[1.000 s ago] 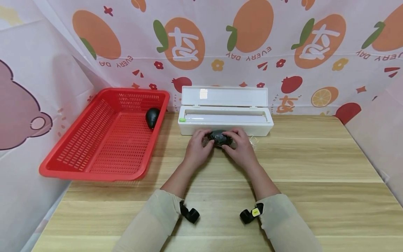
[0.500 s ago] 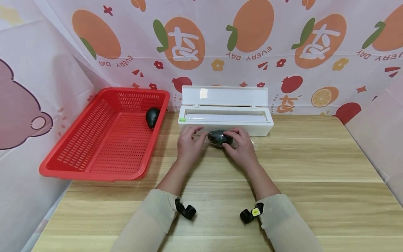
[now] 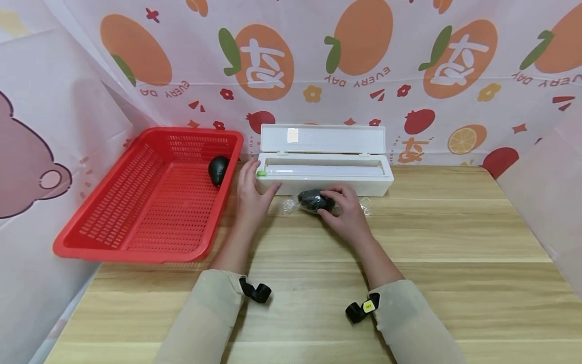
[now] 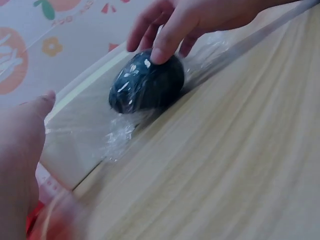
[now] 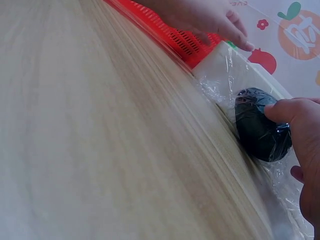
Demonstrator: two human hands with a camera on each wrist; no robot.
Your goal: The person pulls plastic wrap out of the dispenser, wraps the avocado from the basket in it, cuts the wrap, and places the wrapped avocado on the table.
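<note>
A dark avocado (image 3: 313, 200) in clear plastic wrap (image 4: 120, 135) lies on the table, close against the front of a white cling film dispenser (image 3: 325, 188). My right hand (image 3: 347, 215) holds it from the right, thumb in front and fingers behind. Loose crumpled film sticks out at both ends of the avocado. At the dispenser's left end is my left hand (image 3: 252, 197), fingers spread and holding nothing. Whether those fingertips touch the box is hard to tell. The dispenser's lid (image 3: 323, 139) stands raised, and a green slider (image 3: 261, 173) sits at its left end.
To the left stands a red perforated basket (image 3: 136, 255) with another dark avocado (image 3: 219, 170) at its right side. A printed cloth (image 3: 313, 60) hangs right behind the dispenser. Bare wood tabletop (image 3: 454, 227) extends to the right and front.
My left hand has let go of the wrapped avocado and moved left to the dispenser's left end. The right hand has stayed on the avocado.
</note>
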